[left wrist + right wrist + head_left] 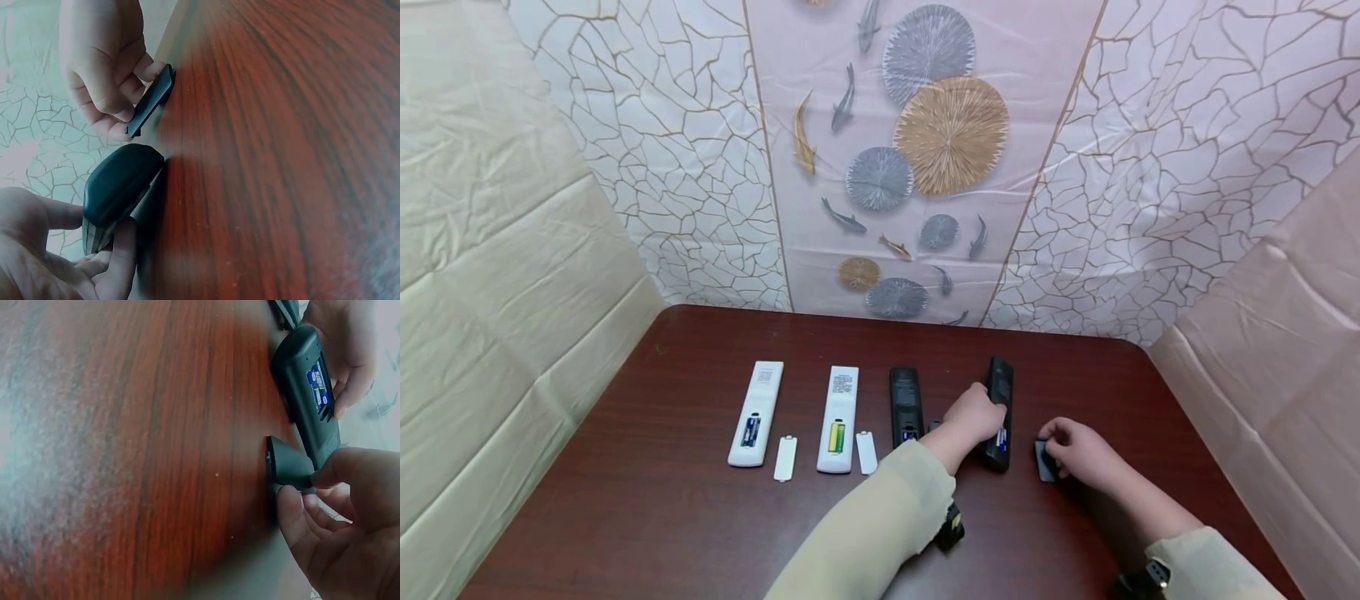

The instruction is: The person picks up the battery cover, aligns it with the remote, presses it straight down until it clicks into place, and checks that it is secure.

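Observation:
My left hand [972,418] grips a black remote control [1001,385] at its sides, toward the right of the table. The remote lies back side up, and blue batteries [317,389] show in its uncovered compartment. To the right of it, my right hand [1084,452] pinches a black battery cover [291,464] between thumb and fingers. In the left wrist view the cover [151,101] is tilted, one edge close over the tabletop. A gap separates the cover from the remote in the head view.
Left of my hands lie another black remote [906,396], partly behind my left sleeve, and two white remotes [767,379] [842,392], all with batteries exposed. White battery covers [786,458] [867,452] lie beside the white ones. A patterned cloth [700,167] hangs behind the brown table [625,500].

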A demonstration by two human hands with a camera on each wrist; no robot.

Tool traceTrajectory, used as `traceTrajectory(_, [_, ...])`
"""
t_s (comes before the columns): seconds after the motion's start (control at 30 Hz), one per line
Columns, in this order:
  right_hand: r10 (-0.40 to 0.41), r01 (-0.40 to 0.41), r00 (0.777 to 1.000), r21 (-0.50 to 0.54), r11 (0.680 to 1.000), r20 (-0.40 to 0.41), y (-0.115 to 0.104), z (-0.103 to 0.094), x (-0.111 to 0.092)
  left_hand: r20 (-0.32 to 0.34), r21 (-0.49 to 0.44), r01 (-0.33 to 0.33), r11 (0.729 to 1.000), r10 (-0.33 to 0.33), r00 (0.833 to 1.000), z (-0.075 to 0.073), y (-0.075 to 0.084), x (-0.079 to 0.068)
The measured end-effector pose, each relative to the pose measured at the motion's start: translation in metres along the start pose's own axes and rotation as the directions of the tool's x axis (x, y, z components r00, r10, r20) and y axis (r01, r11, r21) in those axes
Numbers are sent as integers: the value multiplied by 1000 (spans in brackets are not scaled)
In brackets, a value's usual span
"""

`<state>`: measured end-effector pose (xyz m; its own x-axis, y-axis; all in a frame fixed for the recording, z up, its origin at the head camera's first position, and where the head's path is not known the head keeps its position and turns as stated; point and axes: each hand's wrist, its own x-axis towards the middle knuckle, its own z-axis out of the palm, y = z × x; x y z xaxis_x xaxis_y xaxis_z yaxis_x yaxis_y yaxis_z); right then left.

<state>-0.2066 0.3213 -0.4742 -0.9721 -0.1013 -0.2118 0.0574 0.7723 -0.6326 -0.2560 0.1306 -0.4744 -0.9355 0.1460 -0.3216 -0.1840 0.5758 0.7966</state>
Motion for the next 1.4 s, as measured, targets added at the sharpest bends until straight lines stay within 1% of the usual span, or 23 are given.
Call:
traceTrajectory(0.13, [6,-6,1000,4,1000,7,-2,0,0,1,-9,3,1000,-3,1000,0,0,-1])
traceTrajectory(0.3, [-1,1,1000,37,999,19,-2,0,0,5,-48,5,999,-4,1000,-2,0,-1])
traceTrajectory(0.57, [-15,12,999,108,994,30,-3,-3,-1,7,-154,3,988,-2,1000,-5,-2,1])
traceTrajectory(0.73, [-12,11,1000,127,992,14,-3,-4,-1,9,-213,-4,977,6,1000,-7,-3,2])
traceTrajectory(0.87, [-19,20,1000,135,991,-10,-4,-4,0,25,-305,10,952,-3,1000,-11,-2,-3])
traceTrajectory(1.0, [-31,36,999,143,989,-34,-8,-6,-2,43,-375,22,927,-6,999,-18,-1,-10])
traceTrajectory(1.07, [-38,44,998,148,988,-43,-11,-7,-3,55,-421,26,907,-3,998,-22,-1,-13])
traceTrajectory(1.13, [-39,47,998,156,987,-56,-14,-9,-5,70,-478,30,878,5,998,-26,-2,-16])
traceTrajectory(1.23, [-51,63,996,164,984,-77,-17,-12,-7,85,-537,33,843,15,996,-31,-5,-22])
traceTrajectory(1.3, [-56,71,994,169,983,-89,-19,-14,-7,98,-563,38,825,22,995,-35,-8,-25])
traceTrajectory(1.4, [-67,83,993,171,982,-97,-20,-16,-9,122,-588,50,807,28,992,-39,-12,-29])
